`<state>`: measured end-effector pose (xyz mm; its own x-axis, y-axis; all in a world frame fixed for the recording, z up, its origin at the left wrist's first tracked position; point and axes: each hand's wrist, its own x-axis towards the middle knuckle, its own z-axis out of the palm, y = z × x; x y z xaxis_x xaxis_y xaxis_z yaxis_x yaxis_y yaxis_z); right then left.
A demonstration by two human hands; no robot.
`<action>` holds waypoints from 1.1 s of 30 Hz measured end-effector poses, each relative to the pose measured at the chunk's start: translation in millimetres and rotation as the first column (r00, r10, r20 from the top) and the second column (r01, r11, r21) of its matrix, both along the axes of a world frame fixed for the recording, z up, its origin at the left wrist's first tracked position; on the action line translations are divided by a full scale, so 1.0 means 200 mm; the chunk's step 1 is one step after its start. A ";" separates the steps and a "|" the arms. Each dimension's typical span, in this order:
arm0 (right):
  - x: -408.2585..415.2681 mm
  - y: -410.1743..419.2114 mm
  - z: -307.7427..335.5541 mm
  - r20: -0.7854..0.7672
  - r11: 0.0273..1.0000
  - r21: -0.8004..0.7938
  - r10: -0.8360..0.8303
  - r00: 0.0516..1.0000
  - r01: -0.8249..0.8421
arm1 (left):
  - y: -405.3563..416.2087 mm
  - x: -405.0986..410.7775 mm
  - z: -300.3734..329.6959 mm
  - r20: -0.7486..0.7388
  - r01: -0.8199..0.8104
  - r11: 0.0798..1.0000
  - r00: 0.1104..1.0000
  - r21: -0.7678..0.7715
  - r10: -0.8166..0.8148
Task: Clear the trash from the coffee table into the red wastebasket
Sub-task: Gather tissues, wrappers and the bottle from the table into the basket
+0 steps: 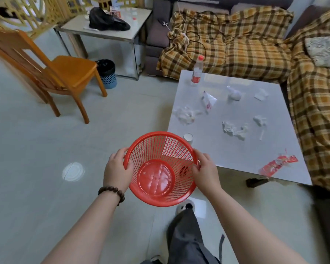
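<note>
I hold the red basket (161, 168) in the air in front of me, just off the near left corner of the counter (234, 157), above the tiled floor (46, 149). It tips toward me so I look straight into it, and nothing lies inside. My left hand (117, 169) grips the rim on the left, thumb hooked inside, the fingers (120, 152) curled closed around the edge. My right hand (205, 171) does the same on the right rim, closed on it. A bead bracelet (112, 193) sits on my left wrist.

On the counter the trash lies scattered: a small white cup (188, 138) at the near left edge, just behind the basket rim; crumpled tissue (234, 129) near the middle; a clear plastic wad (185, 115) to its left; a white and red packet (208, 101) beyond that; a knotted white bag (234, 94); small white scraps (260, 120) toward the right; another scrap (261, 94) farther back; and a red wrapper (278, 164) at the near right edge. A bottle (197, 72) with a red cap stands upright at the far left corner.

A plaid-covered sofa (255, 44) wraps the far and right sides of the counter. To the left stand a wooden chair (61, 73) and a small blue bin (107, 73).
</note>
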<state>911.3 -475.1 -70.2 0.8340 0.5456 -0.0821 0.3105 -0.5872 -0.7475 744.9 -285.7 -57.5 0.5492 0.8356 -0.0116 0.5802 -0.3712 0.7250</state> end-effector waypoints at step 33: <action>1.23 0.79 -1.02 -0.381 0.851 -0.494 -0.026 0.924 -0.180 | 0.93 1.14 -0.47 -0.353 -0.244 0.966 0.915 -0.090 0.198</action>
